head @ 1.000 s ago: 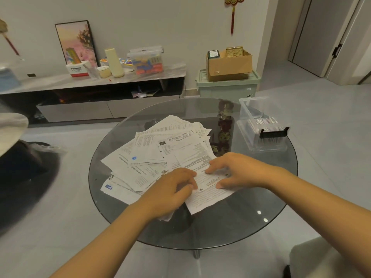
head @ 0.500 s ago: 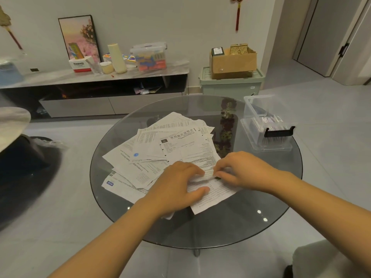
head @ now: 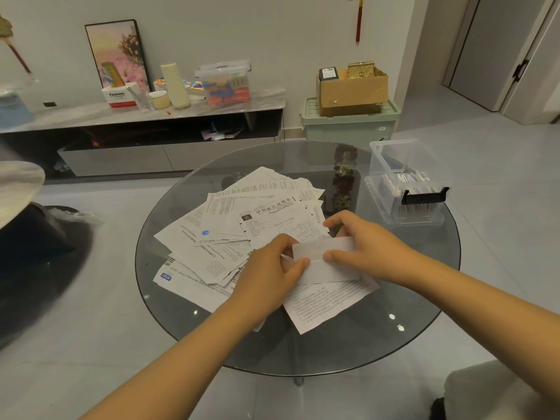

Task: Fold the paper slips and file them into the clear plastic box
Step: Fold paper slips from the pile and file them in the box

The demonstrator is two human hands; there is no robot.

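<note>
Your left hand (head: 272, 268) and right hand (head: 363, 247) both pinched one paper slip (head: 325, 262), its top part bent over, just above the loose pile of slips (head: 242, 225) on the glass table (head: 303, 344). The clear plastic box (head: 406, 189) sat open at the table's far right edge, folded slips inside.

Folded slip (head: 325, 262) above paper heap (head: 242, 225)

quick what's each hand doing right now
Left hand: closed, pinching the left end of the folded slip.
Right hand: closed, pinching the right end of the same slip.
</note>
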